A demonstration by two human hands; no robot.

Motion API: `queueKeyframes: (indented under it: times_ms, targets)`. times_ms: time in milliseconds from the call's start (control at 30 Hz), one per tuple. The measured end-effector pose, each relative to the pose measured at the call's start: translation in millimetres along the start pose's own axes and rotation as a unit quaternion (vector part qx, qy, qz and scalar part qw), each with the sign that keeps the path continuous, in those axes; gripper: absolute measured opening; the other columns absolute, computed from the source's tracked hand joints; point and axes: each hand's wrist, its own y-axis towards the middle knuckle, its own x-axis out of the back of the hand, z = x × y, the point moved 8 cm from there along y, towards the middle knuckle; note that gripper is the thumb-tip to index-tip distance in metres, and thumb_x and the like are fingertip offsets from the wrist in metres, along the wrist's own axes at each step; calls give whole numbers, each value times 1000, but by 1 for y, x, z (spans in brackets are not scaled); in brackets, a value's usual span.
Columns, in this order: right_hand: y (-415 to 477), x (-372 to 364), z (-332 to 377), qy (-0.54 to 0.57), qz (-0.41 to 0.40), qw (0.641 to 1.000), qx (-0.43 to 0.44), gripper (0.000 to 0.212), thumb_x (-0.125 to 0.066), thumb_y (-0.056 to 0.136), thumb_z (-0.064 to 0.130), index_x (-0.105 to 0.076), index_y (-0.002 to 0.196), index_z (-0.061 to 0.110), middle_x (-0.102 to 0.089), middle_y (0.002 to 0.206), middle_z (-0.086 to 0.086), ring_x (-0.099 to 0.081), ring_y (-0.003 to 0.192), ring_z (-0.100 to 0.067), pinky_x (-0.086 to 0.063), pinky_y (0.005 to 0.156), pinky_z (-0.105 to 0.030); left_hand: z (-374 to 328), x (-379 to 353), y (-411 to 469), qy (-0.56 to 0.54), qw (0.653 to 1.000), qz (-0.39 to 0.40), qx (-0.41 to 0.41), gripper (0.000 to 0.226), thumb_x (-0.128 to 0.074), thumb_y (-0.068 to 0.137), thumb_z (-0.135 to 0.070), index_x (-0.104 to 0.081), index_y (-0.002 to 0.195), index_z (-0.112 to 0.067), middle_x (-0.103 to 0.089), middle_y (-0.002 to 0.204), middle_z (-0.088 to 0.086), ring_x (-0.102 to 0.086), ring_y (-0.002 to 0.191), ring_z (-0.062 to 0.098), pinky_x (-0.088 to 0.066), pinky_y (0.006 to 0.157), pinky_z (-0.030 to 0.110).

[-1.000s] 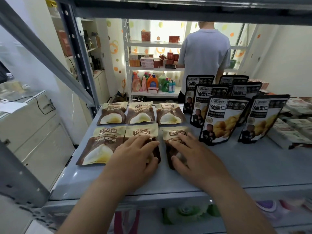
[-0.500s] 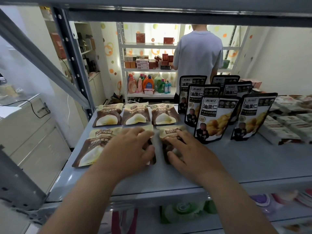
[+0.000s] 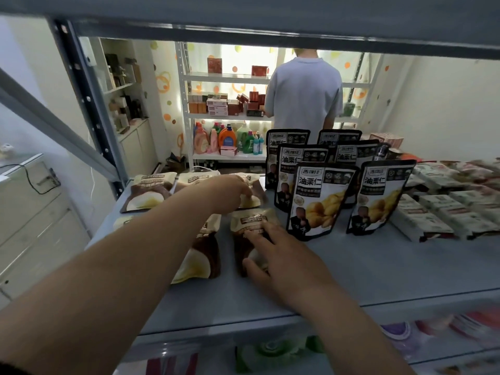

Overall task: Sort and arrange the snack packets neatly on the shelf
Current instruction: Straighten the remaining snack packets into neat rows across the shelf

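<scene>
Shelf [image 3: 378,266]: black pouches [image 3: 319,201] beside brown packets [image 3: 147,194], forearm [image 3: 162,239] over perhaps two.

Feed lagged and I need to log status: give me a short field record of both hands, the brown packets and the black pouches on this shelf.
Left hand: at the back row, fingers on the rightmost back packet; grip unclear
Right hand: fingers spread flat on the rightmost front packet
Brown packets: lying flat in two rows, left part of the shelf
Black pouches: upright in rows, right of the brown packets
White packets: lying flat, far right
</scene>
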Motion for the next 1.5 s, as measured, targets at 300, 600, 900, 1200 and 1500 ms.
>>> queueKeyframes:
  times_ms: [300,600,900,1200,1500]
  targets:
    - [0,-2,1,-3,-4,1000,12,60,-35,94,61,-26,149,39,-18,162,-1,-25,144,-23,-33,108,-36,-1,1,9,10,1000,5,15,50,-46,90,-8,-59,133,-29,-48,142,3,-47,128,22,-41,105,42]
    - [-1,3,4,4,-18,1000,23,59,-37,95,59,-28,149,38,-22,160,-1,-26,142,-22,-33,107,-34,-2,2,8,12,1000,3,20,47,-47,92,-12,-57,135,-28,-45,145,3,-47,128,22,-40,106,40]
    - [-2,11,7,19,-22,999,33,53,-39,96,58,-36,144,37,-28,155,4,-31,138,-17,-38,101,-32,-8,22,-34,-45,996,-59,51,44,-51,91,-24,-53,134,-35,-46,142,-4,-49,124,21,-46,99,43]
    - [11,33,42,4,-64,994,93,41,-48,93,47,-53,132,34,-51,134,13,-43,124,-16,-46,85,-30,34,21,-175,-65,970,-199,126,42,-54,87,-28,-57,128,-37,-58,128,-4,-55,111,20,-48,83,36]
    - [42,6,103,-23,16,987,159,52,-39,94,54,-40,144,37,-34,155,-1,-27,143,-21,-34,107,-42,61,-18,-237,-78,962,-205,160,36,-47,90,-25,-62,122,-30,-56,131,-8,-53,116,17,-47,96,36]
